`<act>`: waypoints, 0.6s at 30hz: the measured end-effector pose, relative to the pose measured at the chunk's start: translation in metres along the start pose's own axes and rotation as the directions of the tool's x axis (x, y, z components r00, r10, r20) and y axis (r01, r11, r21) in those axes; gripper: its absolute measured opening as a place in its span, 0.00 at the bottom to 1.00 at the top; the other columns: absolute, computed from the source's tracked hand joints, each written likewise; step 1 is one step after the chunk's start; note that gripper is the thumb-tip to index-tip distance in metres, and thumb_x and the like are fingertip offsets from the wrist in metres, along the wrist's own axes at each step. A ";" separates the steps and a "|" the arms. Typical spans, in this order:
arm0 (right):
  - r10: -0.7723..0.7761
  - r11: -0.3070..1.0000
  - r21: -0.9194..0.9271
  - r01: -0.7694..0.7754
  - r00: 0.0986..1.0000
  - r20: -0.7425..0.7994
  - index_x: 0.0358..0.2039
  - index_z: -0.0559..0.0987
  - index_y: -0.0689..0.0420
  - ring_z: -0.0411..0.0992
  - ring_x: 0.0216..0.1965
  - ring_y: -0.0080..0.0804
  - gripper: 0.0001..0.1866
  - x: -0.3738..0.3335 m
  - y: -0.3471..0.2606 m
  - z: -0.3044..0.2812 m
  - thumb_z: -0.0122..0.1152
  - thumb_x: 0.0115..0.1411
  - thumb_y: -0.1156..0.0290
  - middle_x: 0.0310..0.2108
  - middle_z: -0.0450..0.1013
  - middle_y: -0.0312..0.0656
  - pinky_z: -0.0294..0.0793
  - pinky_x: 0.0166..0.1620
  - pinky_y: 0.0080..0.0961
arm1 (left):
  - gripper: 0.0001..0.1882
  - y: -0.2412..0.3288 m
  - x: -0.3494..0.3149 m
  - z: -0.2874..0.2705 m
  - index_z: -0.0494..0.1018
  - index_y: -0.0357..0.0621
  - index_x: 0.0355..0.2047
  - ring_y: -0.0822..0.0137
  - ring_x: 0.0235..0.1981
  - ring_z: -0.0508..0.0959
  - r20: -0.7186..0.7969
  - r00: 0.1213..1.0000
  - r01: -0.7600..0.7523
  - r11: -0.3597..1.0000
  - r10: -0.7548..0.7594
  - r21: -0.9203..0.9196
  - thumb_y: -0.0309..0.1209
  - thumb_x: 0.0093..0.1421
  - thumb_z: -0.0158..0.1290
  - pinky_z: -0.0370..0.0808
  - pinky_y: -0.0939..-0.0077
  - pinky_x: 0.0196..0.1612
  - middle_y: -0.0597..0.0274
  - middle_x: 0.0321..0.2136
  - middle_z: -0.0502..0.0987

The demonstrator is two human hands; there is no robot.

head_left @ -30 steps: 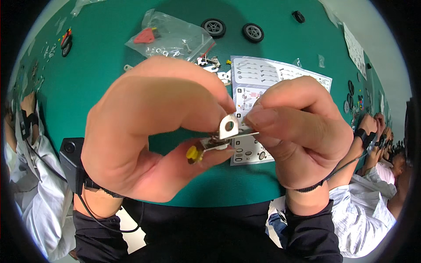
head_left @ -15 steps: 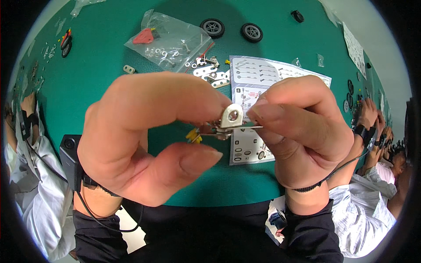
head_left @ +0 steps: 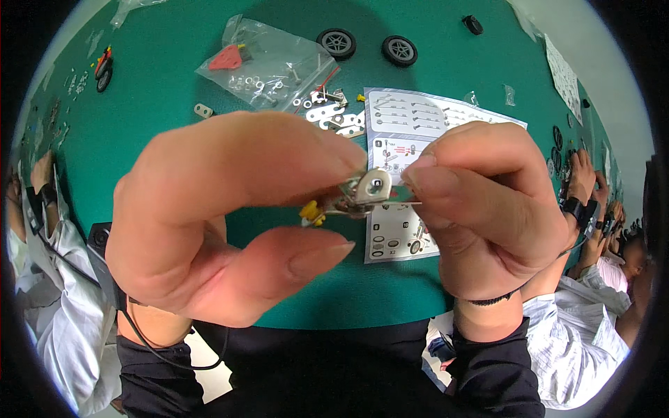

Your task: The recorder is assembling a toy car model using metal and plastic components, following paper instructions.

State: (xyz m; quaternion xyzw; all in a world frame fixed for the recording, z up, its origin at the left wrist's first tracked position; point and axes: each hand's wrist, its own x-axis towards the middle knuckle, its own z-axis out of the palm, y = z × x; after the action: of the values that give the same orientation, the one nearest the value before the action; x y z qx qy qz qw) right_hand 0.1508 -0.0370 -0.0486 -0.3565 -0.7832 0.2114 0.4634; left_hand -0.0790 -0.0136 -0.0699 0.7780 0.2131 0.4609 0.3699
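Observation:
A small metal assembly hangs in the air before me, with a rounded silver bracket (head_left: 374, 186) that has one hole, and a yellow piece (head_left: 311, 212) at its left end. My right hand (head_left: 488, 205) pinches the thin flat right end of it between thumb and fingers. Around the left part curves my left hand (head_left: 209, 216), its index fingertip up against the bracket. Its thumb is apart below, with a gap to the metal; whether the other left fingers touch it is hidden.
Beyond my hands lie an instruction sheet (head_left: 390, 115), loose perforated metal strips (head_left: 324, 113), a clear plastic bag (head_left: 279, 52) with nuts and a red part, and two black wheels (head_left: 399, 51). Other people's hands (head_left: 584, 177) work at the right and left edges of the green table (head_left: 390, 299).
The bracket has tilted and shifted slightly right. My left hand has drifted a little left, its thumb still apart. The right hand keeps its pinch.

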 end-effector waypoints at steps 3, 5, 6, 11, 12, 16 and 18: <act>0.003 1.000 0.007 -0.003 1.000 -0.011 0.35 0.84 0.61 0.74 0.33 0.32 0.07 -0.001 0.000 0.001 0.68 0.55 0.77 0.35 0.75 0.46 0.74 0.35 0.24 | 0.26 0.000 0.000 -0.001 0.66 0.31 0.47 0.62 0.32 0.76 -0.005 1.000 0.006 1.000 -0.006 0.008 0.44 0.64 0.58 0.73 0.71 0.35 0.48 0.35 0.76; 0.005 1.000 0.013 -0.005 1.000 -0.015 0.35 0.84 0.61 0.74 0.33 0.33 0.07 -0.002 0.001 0.002 0.68 0.54 0.78 0.35 0.75 0.46 0.74 0.35 0.24 | 0.26 -0.001 0.000 0.001 0.66 0.30 0.48 0.62 0.32 0.76 -0.012 1.000 0.015 1.000 -0.015 0.011 0.44 0.64 0.57 0.73 0.71 0.35 0.48 0.35 0.76; 0.010 1.000 0.014 -0.010 1.000 -0.017 0.34 0.84 0.62 0.74 0.33 0.33 0.07 -0.002 0.001 0.002 0.68 0.54 0.78 0.35 0.75 0.46 0.74 0.35 0.24 | 0.27 -0.001 -0.001 0.002 0.66 0.30 0.48 0.62 0.32 0.76 -0.023 0.999 0.023 1.000 -0.022 0.012 0.44 0.64 0.57 0.73 0.71 0.35 0.47 0.35 0.77; 0.045 0.999 0.020 -0.045 0.999 -0.001 0.31 0.84 0.62 0.74 0.33 0.33 0.06 -0.001 -0.001 0.005 0.70 0.51 0.80 0.35 0.75 0.45 0.74 0.35 0.24 | 0.26 0.004 0.000 0.007 0.68 0.30 0.48 0.63 0.31 0.77 -0.077 0.981 0.173 0.983 -0.177 -0.060 0.45 0.66 0.55 0.73 0.71 0.35 0.46 0.35 0.77; 0.057 0.998 0.015 -0.057 0.998 0.010 0.31 0.84 0.62 0.74 0.33 0.33 0.06 -0.002 -0.001 0.004 0.70 0.50 0.80 0.35 0.75 0.45 0.74 0.35 0.24 | 0.25 0.001 0.001 0.008 0.68 0.30 0.47 0.63 0.30 0.77 -0.067 0.979 0.188 0.977 -0.195 -0.096 0.45 0.66 0.54 0.73 0.72 0.35 0.47 0.35 0.77; 0.059 0.998 0.013 -0.060 0.998 0.037 0.30 0.85 0.62 0.74 0.33 0.32 0.06 0.000 -0.002 0.003 0.70 0.49 0.80 0.34 0.75 0.44 0.73 0.34 0.23 | 0.20 0.006 0.003 0.001 0.71 0.31 0.44 0.63 0.29 0.77 0.040 0.984 0.174 0.984 -0.172 -0.042 0.41 0.68 0.50 0.74 0.72 0.35 0.49 0.35 0.78; 0.046 0.999 0.011 -0.047 0.997 0.056 0.32 0.85 0.62 0.74 0.32 0.31 0.06 0.001 0.000 0.001 0.69 0.52 0.79 0.33 0.74 0.44 0.73 0.33 0.23 | 0.16 0.008 0.005 0.000 0.72 0.32 0.43 0.62 0.28 0.77 0.059 0.983 0.174 0.984 -0.172 -0.026 0.36 0.67 0.48 0.74 0.72 0.35 0.50 0.35 0.78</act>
State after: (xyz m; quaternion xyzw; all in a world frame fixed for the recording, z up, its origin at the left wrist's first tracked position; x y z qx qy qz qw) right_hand 0.1495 -0.0359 -0.0483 -0.3656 -0.7861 0.2369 0.4384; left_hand -0.0767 -0.0152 -0.0605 0.7635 0.2619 0.4080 0.4265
